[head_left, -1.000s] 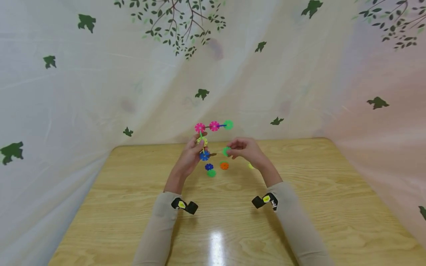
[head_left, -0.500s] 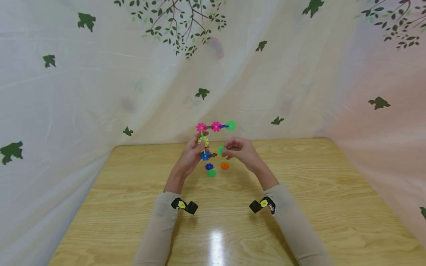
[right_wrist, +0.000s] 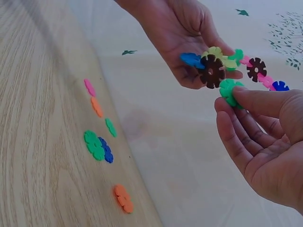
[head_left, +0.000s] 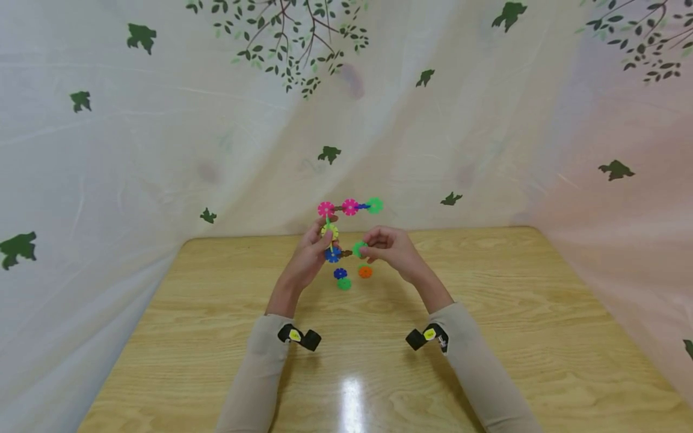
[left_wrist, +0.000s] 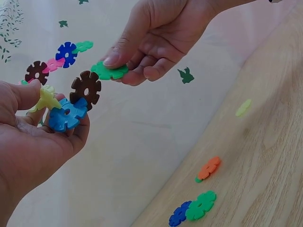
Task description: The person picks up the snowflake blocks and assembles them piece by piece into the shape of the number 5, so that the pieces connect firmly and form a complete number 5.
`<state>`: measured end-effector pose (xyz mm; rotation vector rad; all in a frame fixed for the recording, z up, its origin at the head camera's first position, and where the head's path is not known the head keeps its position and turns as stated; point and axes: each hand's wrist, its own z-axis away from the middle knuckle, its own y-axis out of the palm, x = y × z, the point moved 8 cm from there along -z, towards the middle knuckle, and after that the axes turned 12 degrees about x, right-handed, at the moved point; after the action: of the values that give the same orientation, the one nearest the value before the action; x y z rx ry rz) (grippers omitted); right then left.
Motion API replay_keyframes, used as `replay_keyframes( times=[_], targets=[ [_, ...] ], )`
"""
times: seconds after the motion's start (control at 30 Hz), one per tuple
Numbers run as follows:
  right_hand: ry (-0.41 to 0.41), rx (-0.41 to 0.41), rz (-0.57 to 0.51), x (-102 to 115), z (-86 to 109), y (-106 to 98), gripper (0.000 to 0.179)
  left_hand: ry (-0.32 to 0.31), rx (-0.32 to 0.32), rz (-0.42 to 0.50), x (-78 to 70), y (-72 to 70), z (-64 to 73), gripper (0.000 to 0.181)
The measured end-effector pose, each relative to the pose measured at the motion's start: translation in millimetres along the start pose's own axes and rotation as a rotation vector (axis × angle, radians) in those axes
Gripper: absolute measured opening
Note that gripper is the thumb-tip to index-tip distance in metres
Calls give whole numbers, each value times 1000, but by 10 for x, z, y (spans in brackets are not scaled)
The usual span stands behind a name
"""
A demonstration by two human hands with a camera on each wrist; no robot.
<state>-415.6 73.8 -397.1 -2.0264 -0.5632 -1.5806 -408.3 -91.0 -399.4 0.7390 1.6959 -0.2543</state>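
the left hand holds a chain of linked notched discs in the air over the far part of the bench, its thumb and fingers gripping a yellow disc. a light blue disc joins the yellow disc on the near side and carries a brown disc on its right. on the far side, a small green link leads to a row running right: pink, brown, pink, dark blue, then a green end disc.

the right hand pinches a loose green disc between thumb and fingers, just beside the brown disc (contact between the two cannot be confirmed).

on the bench, near of the hands, a dark blue disc and a bright green disc lie touching; an orange disc lies to their right. a lone yellow piece lies farther right. a pink piece lies to the left. behind the bench hangs a pale cloth printed with leaves.
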Motion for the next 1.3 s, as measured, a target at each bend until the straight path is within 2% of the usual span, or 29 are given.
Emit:
replay_keyframes(
  times=[0.13,0.27,0.47,0.6,0.73,0.87,1.0,1.3],
  targets=[
    [3,4,12,-15,-7,19,19,1,-15,3,1,-9,1,35],
    [6,-7,13,-19,-16,45,18,7,-37,27,3,3,-5,41],
    [-30,-25,19,24,-19,104,19,1,-119,112,37,37,-25,43],
    [-58,-52,29,49,-17,126,19,9,-157,138,52,57,-39,33],
    [-64,-89,43,48,-13,121,18,21,-170,130,46,67,-41,24],
    [-67,-108,42,53,-7,120,18,33,-202,92,32,43,-28,33],
    [-74,-131,25,60,-1,121,19,53,-242,99,26,13,-15,43],
    [-116,-210,34,96,9,127,21,112,-227,192,13,52,-27,43]
  ],
)
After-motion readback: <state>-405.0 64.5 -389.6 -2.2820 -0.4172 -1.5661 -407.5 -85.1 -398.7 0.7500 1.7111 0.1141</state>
